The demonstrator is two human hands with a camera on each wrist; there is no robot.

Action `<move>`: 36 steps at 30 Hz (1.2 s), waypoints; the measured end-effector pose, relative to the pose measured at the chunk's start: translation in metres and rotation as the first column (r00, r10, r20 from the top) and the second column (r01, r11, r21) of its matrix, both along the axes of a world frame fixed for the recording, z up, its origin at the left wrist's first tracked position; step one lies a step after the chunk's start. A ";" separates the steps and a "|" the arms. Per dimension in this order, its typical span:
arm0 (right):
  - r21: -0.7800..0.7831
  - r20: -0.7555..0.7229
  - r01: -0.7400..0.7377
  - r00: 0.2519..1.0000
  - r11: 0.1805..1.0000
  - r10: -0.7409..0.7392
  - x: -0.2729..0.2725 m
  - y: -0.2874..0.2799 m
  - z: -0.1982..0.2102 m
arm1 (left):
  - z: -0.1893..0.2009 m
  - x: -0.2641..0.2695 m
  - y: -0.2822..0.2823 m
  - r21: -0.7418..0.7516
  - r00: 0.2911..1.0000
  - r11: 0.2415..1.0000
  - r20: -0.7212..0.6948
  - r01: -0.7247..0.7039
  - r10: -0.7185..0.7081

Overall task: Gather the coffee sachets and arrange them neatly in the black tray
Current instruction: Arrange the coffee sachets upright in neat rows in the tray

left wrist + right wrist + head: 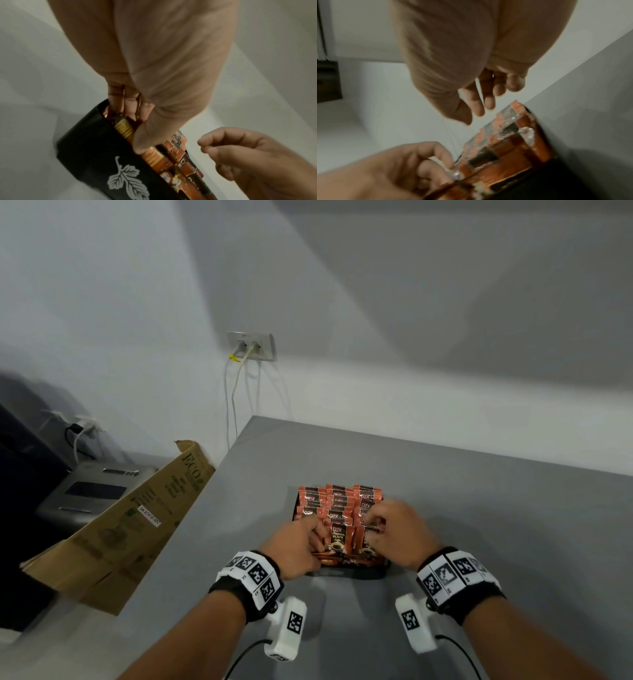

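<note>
Coffee sachets [337,513] stand upright in rows in the black tray [96,152], mid-frame; my left hand [297,546] pinches the near-left ones, my right hand [394,534] hovers loosely curled, empty.

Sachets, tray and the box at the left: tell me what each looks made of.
Sachets: thin glossy foil or plastic film, likely; they glint and have crimped, toothed edges.
Tray: smooth black with a soft sheen and a white printed leaf; plastic or coated card, I cannot tell which.
Box: brown matte cardboard, printed, with a bent flap.
</note>
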State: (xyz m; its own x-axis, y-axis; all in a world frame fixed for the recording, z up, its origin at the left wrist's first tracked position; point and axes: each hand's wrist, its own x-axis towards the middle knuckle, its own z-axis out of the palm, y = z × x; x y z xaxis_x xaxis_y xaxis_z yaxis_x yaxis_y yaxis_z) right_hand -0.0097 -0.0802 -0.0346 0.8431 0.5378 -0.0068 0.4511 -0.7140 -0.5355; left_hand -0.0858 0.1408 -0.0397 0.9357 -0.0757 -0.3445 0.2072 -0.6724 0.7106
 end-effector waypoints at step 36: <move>0.514 -0.416 0.383 0.894 0.768 -0.167 -0.025 0.037 0.035 | 0.021 0.019 -0.033 -0.795 0.737 0.158 -0.443 -0.586 0.510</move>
